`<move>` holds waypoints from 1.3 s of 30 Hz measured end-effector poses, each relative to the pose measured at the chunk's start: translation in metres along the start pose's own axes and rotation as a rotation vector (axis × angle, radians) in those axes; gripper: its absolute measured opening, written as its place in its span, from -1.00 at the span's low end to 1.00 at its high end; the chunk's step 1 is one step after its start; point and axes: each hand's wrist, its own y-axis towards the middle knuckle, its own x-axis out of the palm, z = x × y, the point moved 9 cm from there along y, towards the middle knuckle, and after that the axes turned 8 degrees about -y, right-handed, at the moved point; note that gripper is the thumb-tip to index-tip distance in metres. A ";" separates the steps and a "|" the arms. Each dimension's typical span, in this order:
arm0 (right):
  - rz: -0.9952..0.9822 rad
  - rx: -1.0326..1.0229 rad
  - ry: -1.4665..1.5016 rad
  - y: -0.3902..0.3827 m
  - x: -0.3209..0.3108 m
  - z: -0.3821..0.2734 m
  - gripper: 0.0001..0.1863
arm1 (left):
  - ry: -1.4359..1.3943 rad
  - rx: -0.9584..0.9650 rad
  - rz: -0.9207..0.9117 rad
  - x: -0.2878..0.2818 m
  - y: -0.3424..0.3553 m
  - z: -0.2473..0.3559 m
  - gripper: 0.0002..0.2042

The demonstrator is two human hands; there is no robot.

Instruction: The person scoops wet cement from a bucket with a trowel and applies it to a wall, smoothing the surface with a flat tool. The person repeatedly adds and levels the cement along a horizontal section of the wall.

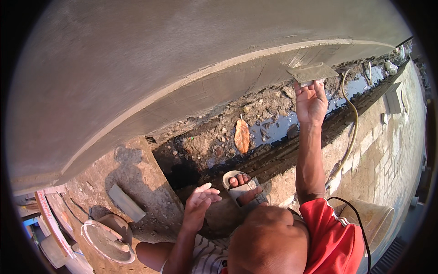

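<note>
My right hand (312,102) reaches forward with its fingers closed on the underside of a plastering trowel (315,71). The trowel's flat blade lies against or very close to the low band of wet grey plaster (255,75) along the foot of the wall (137,59). What the fingers grip is partly hidden by the blade. Nothing is in my left hand (198,205), which hovers over the ground near my sandalled foot (244,187) with its fingers apart and slightly bent.
Between wall and paving runs a ditch with rubble, dark water (276,130) and a dry leaf (242,136). A hose (355,123) crosses it at right. Lower left are a grey block (127,203) and a bucket (86,235) with a handled tool inside. Another bucket (374,223) stands lower right.
</note>
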 end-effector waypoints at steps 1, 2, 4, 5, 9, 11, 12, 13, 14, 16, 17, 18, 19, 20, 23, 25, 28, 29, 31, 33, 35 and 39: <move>0.014 0.069 0.017 0.003 -0.030 0.023 -0.69 | 0.002 -0.004 -0.003 0.000 0.001 -0.001 -0.55; 0.072 0.145 0.014 0.009 -0.068 0.047 -0.72 | 0.003 -0.013 -0.006 0.001 0.002 -0.005 -0.55; 0.198 0.240 -0.033 0.009 -0.111 0.092 -0.76 | 0.018 -0.021 0.010 -0.002 0.002 -0.006 -0.56; 0.250 0.293 -0.017 0.012 -0.124 0.110 -0.77 | 0.004 -0.026 0.018 -0.003 0.002 -0.007 -0.56; 0.261 0.326 -0.043 0.032 -0.143 0.136 -0.77 | -0.019 -0.032 0.026 0.001 0.005 -0.007 -0.57; 0.209 0.265 -0.082 0.037 -0.126 0.135 -0.82 | -0.015 -0.019 0.034 0.000 0.004 -0.004 -0.57; 0.219 0.256 -0.083 0.038 -0.122 0.132 -0.82 | -0.020 -0.014 0.030 0.001 0.004 -0.003 -0.57; 0.226 0.254 -0.077 0.036 -0.114 0.132 -0.81 | -0.021 -0.004 0.036 -0.001 0.002 -0.001 -0.56; 0.235 0.246 -0.078 0.037 -0.107 0.125 -0.81 | -0.012 -0.012 0.043 -0.002 0.002 -0.002 -0.56; 0.192 0.211 -0.075 0.040 -0.086 0.104 -0.80 | 0.004 -0.027 0.055 -0.002 0.002 -0.004 -0.56; 0.173 0.195 -0.074 0.040 -0.073 0.091 -0.80 | 0.005 -0.027 0.052 -0.001 0.002 -0.005 -0.56; 0.204 0.183 -0.086 0.041 -0.061 0.074 -0.80 | 0.003 -0.028 0.044 0.002 0.002 -0.006 -0.56; 0.208 0.156 -0.083 0.041 -0.046 0.058 -0.81 | 0.005 -0.029 0.037 0.004 0.003 -0.006 -0.56; 0.187 0.130 -0.079 0.044 -0.033 0.042 -0.79 | 0.011 -0.032 0.030 0.005 0.003 -0.006 -0.55; 0.108 0.060 -0.064 0.046 0.018 -0.010 -0.77 | 0.013 -0.036 0.015 0.006 0.004 -0.007 -0.53; -0.083 -0.038 -0.002 0.043 0.062 -0.046 -0.73 | -0.002 -0.022 0.018 0.006 0.002 -0.004 -0.56; -0.171 -0.135 0.058 0.019 0.092 -0.079 -0.69 | 0.020 0.001 -0.004 0.013 -0.008 0.015 -0.54; -0.271 -0.136 0.096 0.009 0.094 -0.082 -0.68 | 0.069 -0.025 -0.027 0.019 -0.015 0.022 -0.54; -0.258 -0.077 0.014 -0.012 0.077 -0.060 -0.53 | 0.169 -0.076 -0.073 0.035 -0.034 0.046 -0.54; -0.199 0.060 -0.013 -0.030 0.040 -0.009 -0.43 | 0.435 -0.087 -0.146 0.044 -0.050 0.066 -0.52; -0.181 0.237 0.047 -0.050 0.011 0.049 -0.43 | 0.633 -0.087 -0.184 0.044 -0.058 0.080 -0.49; 0.006 0.458 -0.046 -0.069 -0.051 0.146 -0.62 | 0.780 -0.091 -0.131 0.022 -0.062 0.086 -0.47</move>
